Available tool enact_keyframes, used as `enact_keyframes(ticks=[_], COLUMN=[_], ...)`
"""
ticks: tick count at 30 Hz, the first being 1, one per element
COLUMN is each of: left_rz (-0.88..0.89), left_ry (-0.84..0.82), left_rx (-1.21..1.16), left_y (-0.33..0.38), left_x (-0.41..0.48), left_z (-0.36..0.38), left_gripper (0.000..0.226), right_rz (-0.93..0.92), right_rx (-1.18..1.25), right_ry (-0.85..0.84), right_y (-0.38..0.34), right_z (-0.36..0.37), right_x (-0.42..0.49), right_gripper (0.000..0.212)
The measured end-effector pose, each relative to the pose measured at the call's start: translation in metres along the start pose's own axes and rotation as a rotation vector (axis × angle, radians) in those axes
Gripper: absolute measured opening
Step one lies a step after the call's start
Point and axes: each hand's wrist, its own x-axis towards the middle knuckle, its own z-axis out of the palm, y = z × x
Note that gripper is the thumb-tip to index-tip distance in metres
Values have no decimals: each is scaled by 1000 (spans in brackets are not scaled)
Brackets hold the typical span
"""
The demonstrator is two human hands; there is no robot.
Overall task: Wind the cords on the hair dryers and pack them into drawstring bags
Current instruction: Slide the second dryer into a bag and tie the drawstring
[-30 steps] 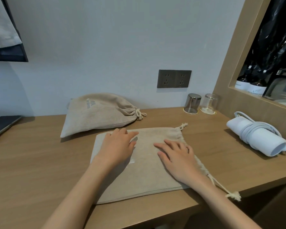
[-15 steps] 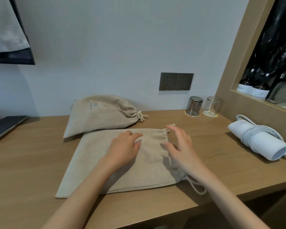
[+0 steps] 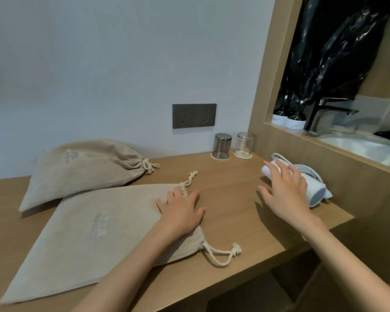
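On the bench (image 3: 230,199), spread left hand (image 3: 181,212) presses bag (image 3: 88,233), spread right hand (image 3: 286,192) over hair dryer (image 3: 315,194); a careless grab could unwind its cord (image 3: 311,172).

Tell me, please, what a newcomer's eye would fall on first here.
The two hands draw the eye: the left hand rests flat on the mouth of the flat drawstring bag at the front of the counter, and the right hand spreads over the white hair dryer, cord wound, at the right. Behind, a bulging drawstring bag lies by the wall.
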Motion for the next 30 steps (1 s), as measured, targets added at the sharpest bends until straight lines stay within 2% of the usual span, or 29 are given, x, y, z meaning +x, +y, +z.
enact_keyframes(ticks=[5,11,15,23,30], left_rz=[-29,20,48,73,59], left_ry=[144,271,304,287,258], left_rx=[-36,-124,-188,-211,-190], left_y=[-9,-24,-26,-28,-27], left_x=[8,13,9,6,3], left_z=[3,12,14,14,13], left_gripper=[45,42,39,39,55], right_rz=[165,246,198,116,-88], right_rx=[-192,-142,-229,-256,-225], right_ry=[-58,-179,-158,-101,-101], right_y=[44,55,55,48,8], right_z=[-3,-2,0,-3,-9], right_x=[21,37,35,20,-10], right_gripper=[80,92,84,82,78])
